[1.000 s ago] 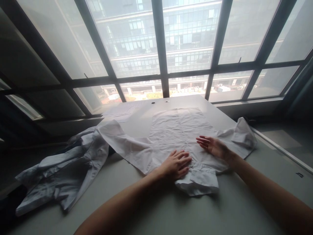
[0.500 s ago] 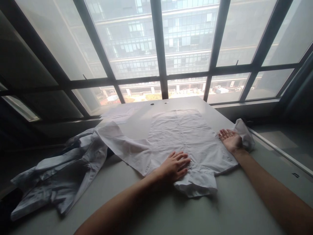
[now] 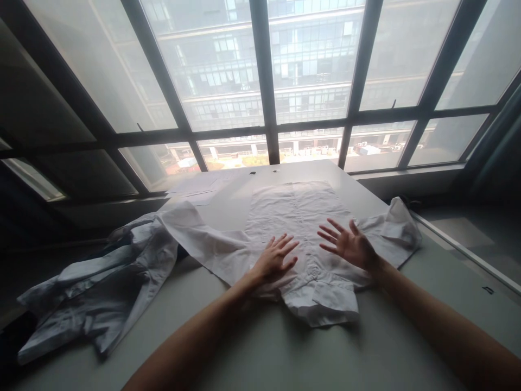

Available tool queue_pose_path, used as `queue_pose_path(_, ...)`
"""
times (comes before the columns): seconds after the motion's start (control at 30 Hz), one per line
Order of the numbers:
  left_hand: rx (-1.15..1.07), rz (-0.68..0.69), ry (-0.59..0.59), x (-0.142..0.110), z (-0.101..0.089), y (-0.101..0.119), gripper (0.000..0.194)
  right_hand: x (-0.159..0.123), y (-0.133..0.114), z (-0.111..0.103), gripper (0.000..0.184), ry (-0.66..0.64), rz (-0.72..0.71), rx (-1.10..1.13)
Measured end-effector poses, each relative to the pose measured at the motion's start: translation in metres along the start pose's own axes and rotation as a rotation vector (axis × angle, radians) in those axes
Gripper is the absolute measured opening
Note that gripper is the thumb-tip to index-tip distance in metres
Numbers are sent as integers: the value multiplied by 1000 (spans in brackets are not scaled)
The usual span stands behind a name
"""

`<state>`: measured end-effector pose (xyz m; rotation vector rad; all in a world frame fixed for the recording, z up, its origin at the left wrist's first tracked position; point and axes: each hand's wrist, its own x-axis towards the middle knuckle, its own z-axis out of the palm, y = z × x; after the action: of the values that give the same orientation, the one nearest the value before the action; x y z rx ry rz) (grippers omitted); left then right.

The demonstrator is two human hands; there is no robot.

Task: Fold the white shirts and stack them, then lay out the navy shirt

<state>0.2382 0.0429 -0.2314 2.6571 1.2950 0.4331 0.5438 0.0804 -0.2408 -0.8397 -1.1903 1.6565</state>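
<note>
Right hand [image 3: 348,243] swung inward; shirt [image 3: 295,209] under both hands [image 3: 274,260]

Bare forearms [image 3: 195,331] narrow toward bare wrists [image 3: 377,267] and slender fingers [image 3: 329,232].

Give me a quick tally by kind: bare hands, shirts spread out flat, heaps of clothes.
Bare hands: 2 (left hand, right hand)
Spread shirt: 1
Heap of clothes at the left: 1, pieces within it too overlapped to count
Total: 4, the heap counted as one
</note>
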Motion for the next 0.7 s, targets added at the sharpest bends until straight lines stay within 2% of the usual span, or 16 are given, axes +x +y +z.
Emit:
queue_pose_path(0.1,103,-8,-126,-1,10,-6,61,2,9,10,66,-74,156,95)
queue_pose_path(0.2,122,1,-163,-3,13,-8,63,5,7,-8,46,-30,212,159)
queue_pose_path(0.27,120,-6,-161,-4,12,-7,63,8,1,-30,35,112,182,209)
queue_pose_path(0.37,116,-16,-173,-4,10,-4,63,11,-11,-63,28,410,112,287)
queue_pose_path(0.47,111,-19,-180,-4,9,-4,64,11,-17,-81,27,567,73,302)
queue_pose_path(0.53,108,-21,-177,-4,10,-5,64,11,-15,-80,26,610,25,248)
queue_pose_path(0.6,107,-25,-168,-5,11,-6,64,11,-10,-67,26,645,-82,77)
queue_pose_path(0.67,108,-25,-168,-5,11,-6,64,11,-3,-46,28,637,-230,-244)
queue_pose_path(0.7,108,-24,-172,-5,11,-6,64,9,1,-33,32,593,-302,-445)
